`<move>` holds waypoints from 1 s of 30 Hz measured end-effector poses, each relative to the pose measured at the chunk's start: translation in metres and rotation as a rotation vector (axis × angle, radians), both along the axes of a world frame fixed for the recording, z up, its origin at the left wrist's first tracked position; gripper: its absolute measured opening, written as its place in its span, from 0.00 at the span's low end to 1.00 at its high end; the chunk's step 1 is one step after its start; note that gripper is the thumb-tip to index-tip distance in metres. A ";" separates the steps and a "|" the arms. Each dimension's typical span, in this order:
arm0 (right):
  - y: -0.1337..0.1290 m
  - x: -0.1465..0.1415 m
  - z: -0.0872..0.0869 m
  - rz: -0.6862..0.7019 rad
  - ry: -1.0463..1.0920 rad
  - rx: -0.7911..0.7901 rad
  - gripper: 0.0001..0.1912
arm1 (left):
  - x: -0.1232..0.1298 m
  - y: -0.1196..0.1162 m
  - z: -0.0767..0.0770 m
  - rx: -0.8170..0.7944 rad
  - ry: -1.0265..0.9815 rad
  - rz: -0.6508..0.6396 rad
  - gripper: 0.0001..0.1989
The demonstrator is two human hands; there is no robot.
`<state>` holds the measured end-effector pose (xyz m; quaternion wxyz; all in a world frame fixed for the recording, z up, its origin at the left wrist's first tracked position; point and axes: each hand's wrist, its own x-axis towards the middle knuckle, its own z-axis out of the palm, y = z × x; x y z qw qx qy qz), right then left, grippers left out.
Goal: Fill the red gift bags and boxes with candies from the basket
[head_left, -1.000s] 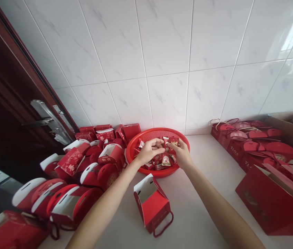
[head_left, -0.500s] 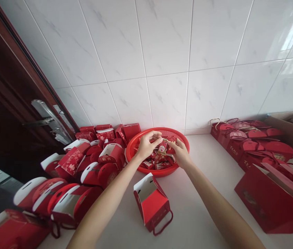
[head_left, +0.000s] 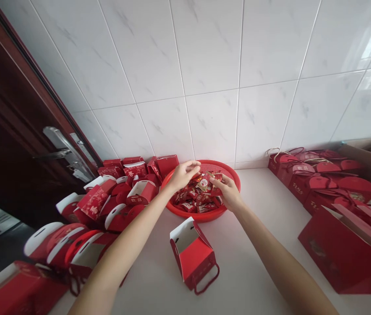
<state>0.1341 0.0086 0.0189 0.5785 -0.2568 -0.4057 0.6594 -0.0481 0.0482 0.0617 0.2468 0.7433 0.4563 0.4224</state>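
Observation:
A red plastic basket (head_left: 201, 216) with a perforated rim holds many red wrapped candies (head_left: 190, 205). My right hand (head_left: 230, 193) is over its right side, thumb and fingers closed on a red and gold candy packet (head_left: 204, 183) with a round pale label; whether more packets are in that grip I cannot tell. Over the basket's left side hovers my left hand (head_left: 183, 176), fingers loosely bent and apart from the thumb, with nothing visible in it. In front of the basket an open red gift box (head_left: 194, 256) with a cord handle stands with its white-lined flap up.
Several red gift boxes (head_left: 96, 203), many with open lids, crowd the left side beside a dark door (head_left: 11, 109). Closed red boxes (head_left: 316, 175) line the right, with a larger open red box (head_left: 343, 249) nearer me and a cardboard carton (head_left: 365, 159) behind. A tiled wall (head_left: 211, 127) rises at the back.
My left hand has drawn away from the packets toward the left and its fingers have parted. My right hand keeps the candy packet, slightly lower and tilted. The view shifted slightly.

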 end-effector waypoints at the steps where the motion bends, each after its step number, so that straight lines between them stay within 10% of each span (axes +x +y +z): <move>1: 0.000 0.000 0.000 -0.014 0.006 -0.011 0.21 | -0.009 0.002 0.000 -0.033 0.075 0.023 0.16; 9: 0.002 -0.001 0.000 -0.041 0.018 -0.035 0.19 | -0.046 0.002 -0.024 -0.336 0.557 0.095 0.13; 23: 0.000 0.000 0.001 -0.043 0.022 -0.047 0.21 | -0.044 -0.017 0.004 -0.445 -0.087 -0.060 0.17; 30: -0.001 0.001 0.002 -0.009 0.001 -0.021 0.21 | -0.037 -0.036 0.006 -0.441 -0.196 -0.045 0.36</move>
